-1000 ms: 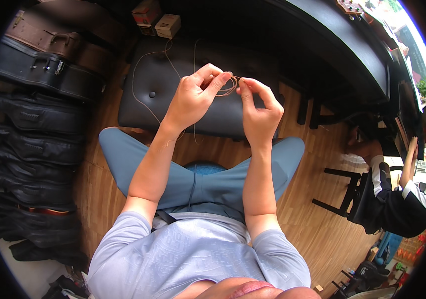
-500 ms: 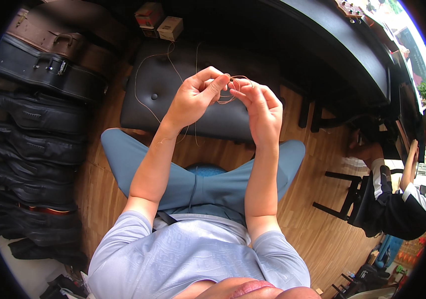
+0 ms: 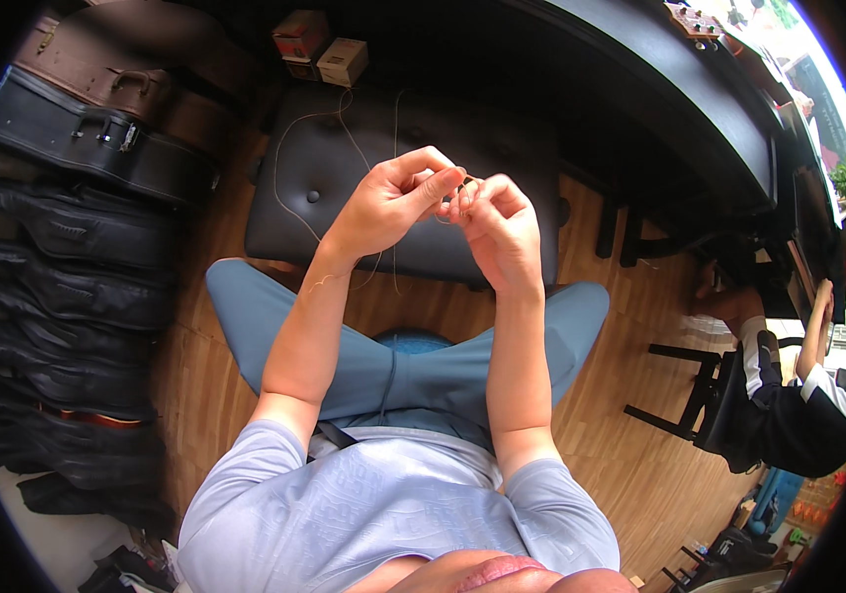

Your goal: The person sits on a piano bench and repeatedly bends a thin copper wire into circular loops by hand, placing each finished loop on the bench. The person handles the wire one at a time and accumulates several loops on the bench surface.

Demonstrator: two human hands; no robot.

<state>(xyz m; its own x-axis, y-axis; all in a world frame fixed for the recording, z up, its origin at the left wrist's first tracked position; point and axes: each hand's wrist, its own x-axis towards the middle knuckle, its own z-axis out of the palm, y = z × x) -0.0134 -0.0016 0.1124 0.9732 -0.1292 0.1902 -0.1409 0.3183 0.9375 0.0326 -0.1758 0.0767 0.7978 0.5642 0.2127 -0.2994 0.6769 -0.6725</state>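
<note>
Here's the thin coppery strand (image 3: 470,179), looped at upper centre: feather-light by the look of it, springy, likely quick to kink, best pinched where loops cross. Left hand (image 3: 403,203): grip pinched onto it, thumb against finger. Right hand (image 3: 504,237): fingertips bunched at the loop, hold unclear. Loose lengths trail over the padded black worktop (image 3: 433,254), below a pale box (image 3: 343,62).

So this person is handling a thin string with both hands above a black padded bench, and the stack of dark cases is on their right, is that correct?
Not quite: the stack of dark cases is on the person's left, as the head view shows. The left hand and right hand do handle a thin string above a black padded bench.
</note>
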